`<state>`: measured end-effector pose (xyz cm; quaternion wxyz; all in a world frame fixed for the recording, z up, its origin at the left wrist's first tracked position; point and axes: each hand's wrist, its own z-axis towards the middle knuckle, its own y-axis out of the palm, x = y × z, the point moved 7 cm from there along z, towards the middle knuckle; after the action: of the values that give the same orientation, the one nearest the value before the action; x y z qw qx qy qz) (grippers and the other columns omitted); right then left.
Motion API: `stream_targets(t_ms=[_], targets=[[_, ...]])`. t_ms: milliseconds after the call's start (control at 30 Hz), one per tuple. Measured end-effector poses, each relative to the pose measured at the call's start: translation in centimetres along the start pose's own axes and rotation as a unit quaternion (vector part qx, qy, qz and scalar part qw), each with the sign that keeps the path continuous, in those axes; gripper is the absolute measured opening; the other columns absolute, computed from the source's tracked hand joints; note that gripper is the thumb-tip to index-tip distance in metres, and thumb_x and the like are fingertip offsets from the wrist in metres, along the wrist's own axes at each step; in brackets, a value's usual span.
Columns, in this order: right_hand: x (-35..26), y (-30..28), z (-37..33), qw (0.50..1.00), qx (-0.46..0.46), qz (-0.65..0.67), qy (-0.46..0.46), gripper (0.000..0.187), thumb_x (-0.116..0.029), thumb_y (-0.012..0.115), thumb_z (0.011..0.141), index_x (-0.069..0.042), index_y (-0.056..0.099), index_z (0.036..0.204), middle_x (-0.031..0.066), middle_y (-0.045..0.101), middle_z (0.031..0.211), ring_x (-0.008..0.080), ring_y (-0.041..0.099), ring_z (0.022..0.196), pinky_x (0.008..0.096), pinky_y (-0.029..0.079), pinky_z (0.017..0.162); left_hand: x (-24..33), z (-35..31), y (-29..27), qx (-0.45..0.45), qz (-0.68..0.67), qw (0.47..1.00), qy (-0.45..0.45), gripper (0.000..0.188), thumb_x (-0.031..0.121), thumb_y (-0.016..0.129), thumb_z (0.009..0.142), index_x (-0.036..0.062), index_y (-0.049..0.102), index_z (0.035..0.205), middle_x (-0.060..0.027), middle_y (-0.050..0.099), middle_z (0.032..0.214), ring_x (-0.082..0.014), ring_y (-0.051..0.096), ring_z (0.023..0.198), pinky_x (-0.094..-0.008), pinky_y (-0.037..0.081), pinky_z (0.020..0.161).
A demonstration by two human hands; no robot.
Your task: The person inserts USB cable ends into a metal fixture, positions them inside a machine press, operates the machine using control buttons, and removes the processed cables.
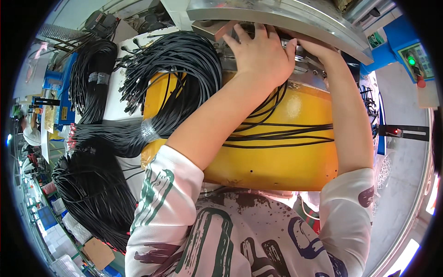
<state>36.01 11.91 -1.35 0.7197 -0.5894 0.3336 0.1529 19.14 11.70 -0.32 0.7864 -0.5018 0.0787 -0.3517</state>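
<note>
My left hand point(264, 57) reaches up to the metal fixture point(302, 69) beneath a thick steel bar point(277, 14). Its fingers are spread, with the tips at the parts under the bar. Close on its right is my right hand point(316, 46), whose fingers are hidden behind the left hand and the bar. Several black cables point(277, 137) run across the yellow plate point(277, 168) below my forearms, and some rise toward the left hand. A large looped bundle of black cables point(194, 55) lies left of my left forearm.
More tied black cable bundles point(94, 78) hang and lie at the left, including a thick one point(94, 189) at lower left. At the right stands a blue control box point(410, 46) with a green lamp and a red knob. A black slotted bracket point(406, 132) juts in below it.
</note>
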Motion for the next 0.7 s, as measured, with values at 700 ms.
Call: stream_targets(t_ms=[700], targets=[[-1.3, -0.4, -6.8, 0.985, 0.012, -0.142, 0.1, 0.06, -0.062, 0.053, 0.094, -0.01, 0.074, 0.114, 0.0208, 0.072, 0.108, 0.0329, 0.067, 0.108, 0.0381, 0.048, 0.097, 2.6, -9.7, -8.9, -0.028, -0.267, 0.955, 0.126, 0.037, 0.024, 0.072, 0.086, 0.0024, 0.069, 0.116, -0.0204, 0.053, 0.143, -0.0469, 0.05, 0.131, -0.0526, 0.039, 0.11]])
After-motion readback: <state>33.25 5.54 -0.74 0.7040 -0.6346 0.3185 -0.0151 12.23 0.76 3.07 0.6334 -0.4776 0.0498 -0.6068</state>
